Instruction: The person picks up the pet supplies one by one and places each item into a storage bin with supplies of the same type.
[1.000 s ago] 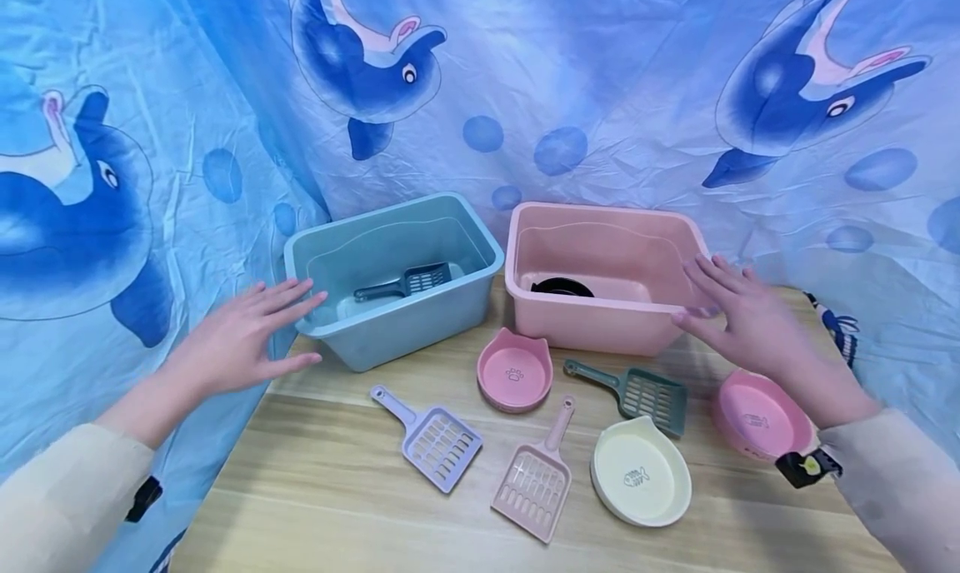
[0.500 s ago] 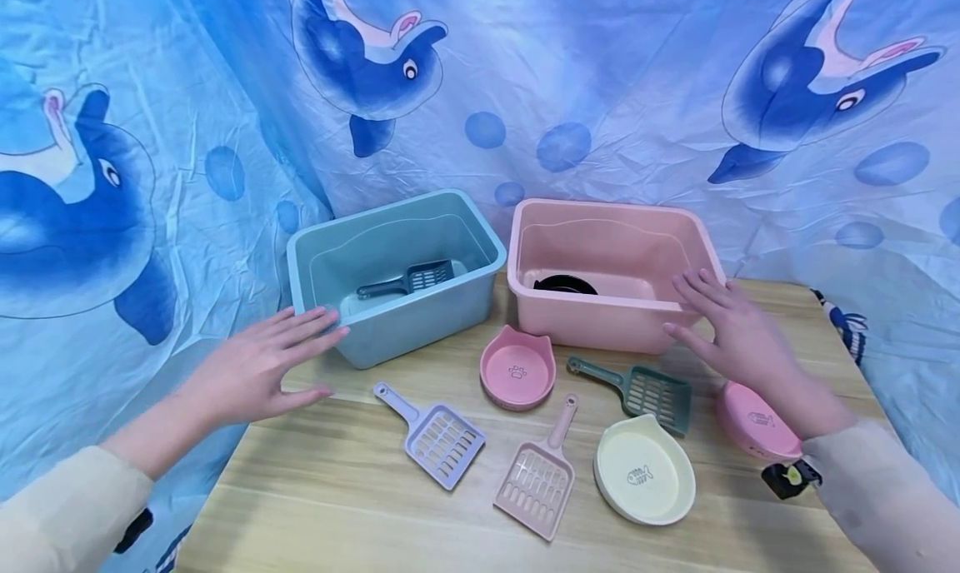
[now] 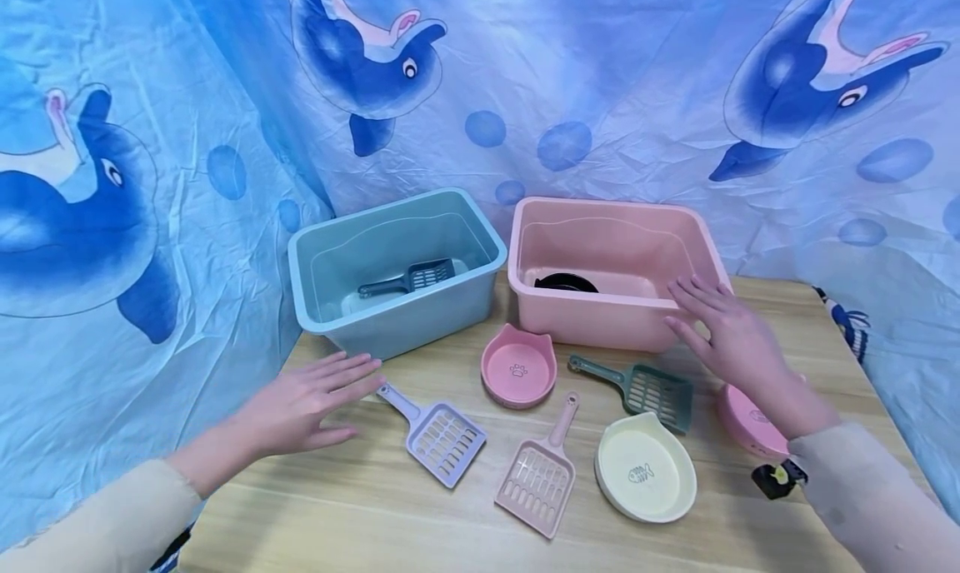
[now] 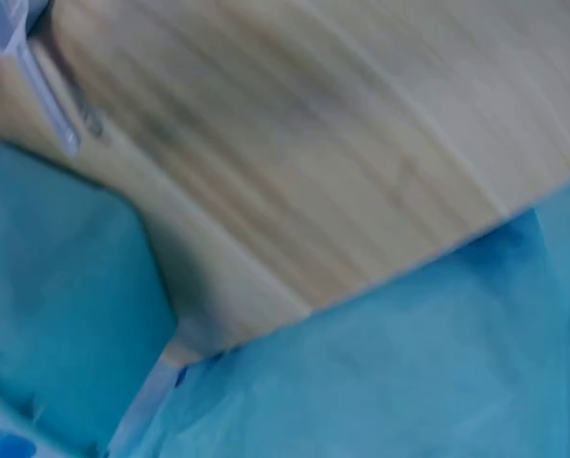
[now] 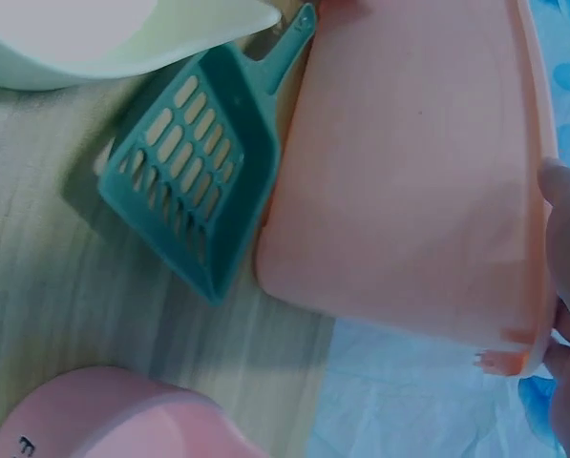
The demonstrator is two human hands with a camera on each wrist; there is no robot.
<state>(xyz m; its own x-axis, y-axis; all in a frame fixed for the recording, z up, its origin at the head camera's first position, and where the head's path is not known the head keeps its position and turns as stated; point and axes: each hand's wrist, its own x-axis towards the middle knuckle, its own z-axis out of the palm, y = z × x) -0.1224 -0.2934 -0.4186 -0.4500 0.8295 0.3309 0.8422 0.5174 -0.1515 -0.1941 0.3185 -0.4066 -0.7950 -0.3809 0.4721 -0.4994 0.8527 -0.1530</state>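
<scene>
My left hand (image 3: 311, 406) hovers above the table, fingers extended, its fingertips close to the handle of the lavender litter scoop (image 3: 447, 441). At the front right corner of the pink bin (image 3: 596, 319) is my right hand (image 3: 738, 340), its fingers fairly straight over the rim; the right wrist view puts the thumb against or very near that rim (image 5: 542, 143). Inside the pink bin sits a black object (image 3: 566, 282), partly hidden by the front wall. The blue bin (image 3: 420, 315) holds a dark blue-grey litter scoop (image 3: 412, 278).
On the wooden table (image 3: 360, 515) lie a pink scoop (image 3: 537, 483), a green scoop (image 3: 656, 396), a pink cat-ear bowl (image 3: 517, 369) and a cream bowl (image 3: 647, 473). Another pink bowl (image 3: 750, 427) is partly behind my right forearm. A dolphin-print blue sheet (image 3: 622, 73) hangs around.
My left hand has come from beside the blue bin toward the front right, over the table near the lavender scoop. The right hand has shifted slightly left and down at the pink bin's corner.
</scene>
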